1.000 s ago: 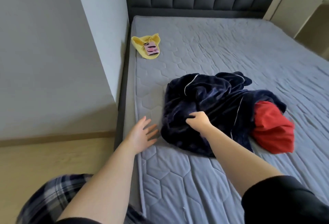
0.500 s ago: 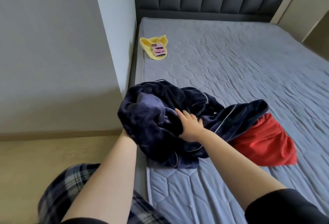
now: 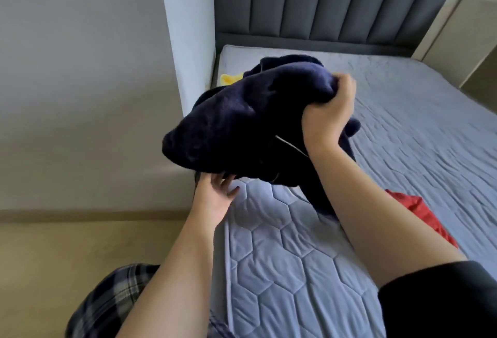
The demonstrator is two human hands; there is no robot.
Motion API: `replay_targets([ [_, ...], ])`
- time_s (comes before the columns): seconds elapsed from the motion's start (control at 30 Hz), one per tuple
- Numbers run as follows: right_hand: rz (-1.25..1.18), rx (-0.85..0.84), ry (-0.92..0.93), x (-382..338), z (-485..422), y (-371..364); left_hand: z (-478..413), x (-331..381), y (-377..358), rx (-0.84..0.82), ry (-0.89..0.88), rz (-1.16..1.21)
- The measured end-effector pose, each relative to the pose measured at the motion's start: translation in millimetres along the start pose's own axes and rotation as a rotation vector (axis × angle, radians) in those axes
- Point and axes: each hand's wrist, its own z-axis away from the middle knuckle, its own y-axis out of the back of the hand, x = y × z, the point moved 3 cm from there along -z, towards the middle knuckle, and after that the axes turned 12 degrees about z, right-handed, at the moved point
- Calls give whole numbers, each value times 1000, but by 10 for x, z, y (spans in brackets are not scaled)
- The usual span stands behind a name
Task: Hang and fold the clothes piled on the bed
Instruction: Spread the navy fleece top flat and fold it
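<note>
Navy garment (image 3: 242, 122) aloft over mattress (image 3: 282, 257) edge

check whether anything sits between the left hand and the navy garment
Nothing visible does. The left hand is open just beneath the navy garment, which the right hand grips bunched above the bed.

One mattress (image 3: 282, 270), taken as landmark. Two garments: one navy garment (image 3: 242, 128) held up above the mattress, one red garment (image 3: 419, 211) lying on the mattress. One yellow item (image 3: 230, 79) on the mattress near its head end, mostly hidden. One padded headboard (image 3: 322, 1) behind the mattress. Two hands: one left hand (image 3: 215, 198) over the mattress's left edge, one right hand (image 3: 328, 117) above the mattress. One black sleeve (image 3: 435, 302) over the mattress; one plaid trouser leg (image 3: 107, 308) left of the mattress.
</note>
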Motion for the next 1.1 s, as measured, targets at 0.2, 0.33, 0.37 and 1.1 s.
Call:
replay_targets([
  [0.2,970,-959,448,703,506,-445,-78,18,184,168,2,179],
  [0.33,809,-1286,116,1241,953,-302,4,-56,312,437,-185,-222],
  [0.37,778,-1065,95,1298,932,-246,28,-33,331,475,-282,-353],
  [1.1,246,-803,-520,1367,954,-292,136,-322,129,-321,347,-1304],
])
